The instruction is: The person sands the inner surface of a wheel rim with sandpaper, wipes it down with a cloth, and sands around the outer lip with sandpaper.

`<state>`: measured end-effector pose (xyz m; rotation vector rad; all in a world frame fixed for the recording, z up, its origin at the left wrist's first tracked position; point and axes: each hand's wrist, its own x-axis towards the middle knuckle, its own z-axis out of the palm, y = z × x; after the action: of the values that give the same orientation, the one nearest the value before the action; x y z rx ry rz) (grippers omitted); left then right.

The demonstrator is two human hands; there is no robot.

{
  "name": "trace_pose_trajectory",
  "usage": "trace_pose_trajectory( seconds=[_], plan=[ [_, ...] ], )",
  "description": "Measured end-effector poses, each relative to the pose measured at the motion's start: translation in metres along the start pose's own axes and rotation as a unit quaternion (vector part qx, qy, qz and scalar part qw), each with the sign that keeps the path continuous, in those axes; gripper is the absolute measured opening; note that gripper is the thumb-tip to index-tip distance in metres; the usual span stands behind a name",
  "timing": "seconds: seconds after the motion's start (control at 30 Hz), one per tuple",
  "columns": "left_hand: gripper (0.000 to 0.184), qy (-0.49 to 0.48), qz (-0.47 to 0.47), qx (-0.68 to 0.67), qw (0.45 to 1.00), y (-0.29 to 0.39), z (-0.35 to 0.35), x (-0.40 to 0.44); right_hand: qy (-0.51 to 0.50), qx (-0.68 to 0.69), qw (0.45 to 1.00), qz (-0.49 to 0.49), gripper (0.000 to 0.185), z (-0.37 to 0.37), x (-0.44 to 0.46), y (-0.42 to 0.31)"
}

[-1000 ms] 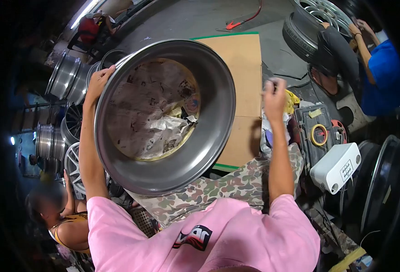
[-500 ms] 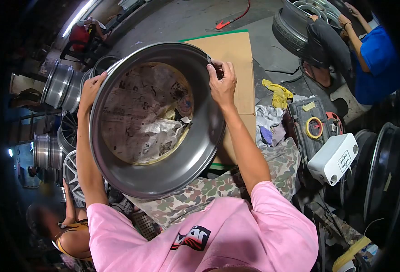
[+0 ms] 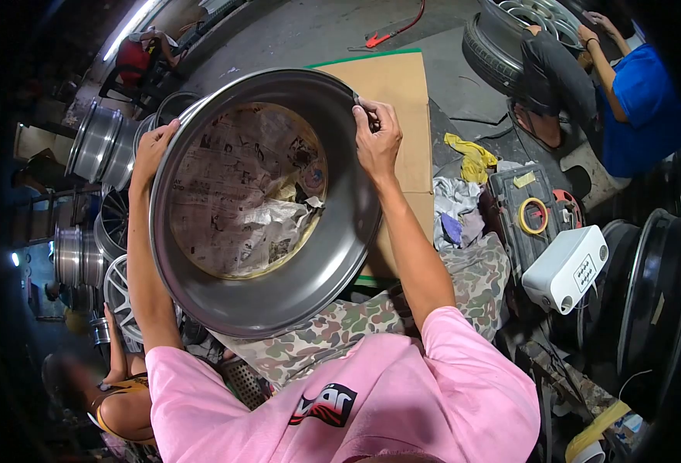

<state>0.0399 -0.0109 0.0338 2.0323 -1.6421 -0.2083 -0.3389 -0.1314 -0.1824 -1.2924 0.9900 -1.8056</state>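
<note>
A large grey wheel rim (image 3: 340, 239) rests tilted on my lap, its open barrel facing me. Newspaper (image 3: 225, 185) covers its inner face, edged with yellowish masking tape, and a torn, crumpled part lies at the lower right. My left hand (image 3: 155, 150) grips the rim's upper left edge, fingers bent over the lip. At the upper right edge my right hand (image 3: 379, 139) is closed, pinching a small dark sheet (image 3: 357, 100) against the lip. What that sheet is made of, I cannot tell.
Cardboard (image 3: 394, 92) lies beyond the wheel rim. To the right are a yellow cloth (image 3: 472, 158), a tool case (image 3: 510, 189) with a tape roll (image 3: 533, 216), and a white box (image 3: 564, 270). A co-worker in blue (image 3: 645, 116) handles another wheel. More rims (image 3: 93, 143) stand left.
Both hands and the wheel rim stay in nearly the same place, with a slight shift up and left in view. The fingers of my right hand have curled a little differently at the lip.
</note>
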Motion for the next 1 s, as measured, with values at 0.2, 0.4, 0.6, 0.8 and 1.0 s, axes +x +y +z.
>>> trace_pose_trajectory(
  seconds=[0.2,0.4,0.6,0.8,1.0],
  plan=[
    [0.052,-0.001,0.003,-0.002,1.000,-0.004,0.001,0.002,0.009,-0.004,1.000,0.008,0.015,0.002,0.000,0.003],
    [0.050,-0.005,0.000,-0.012,1.000,0.007,0.002,-0.002,0.011,-0.029,0.999,0.021,0.015,0.003,0.005,-0.001],
    [0.050,-0.009,-0.015,0.004,1.000,0.011,0.001,-0.002,0.005,-0.073,0.997,-0.039,0.016,0.003,0.010,-0.001],
    [0.050,0.000,-0.010,-0.003,1.000,-0.001,0.000,0.000,0.008,-0.123,0.989,-0.079,0.011,-0.015,0.034,0.009],
    [0.052,0.000,-0.021,0.010,1.000,0.011,0.002,-0.003,-0.088,0.273,0.886,0.364,0.025,-0.019,0.017,0.014]
  ],
)
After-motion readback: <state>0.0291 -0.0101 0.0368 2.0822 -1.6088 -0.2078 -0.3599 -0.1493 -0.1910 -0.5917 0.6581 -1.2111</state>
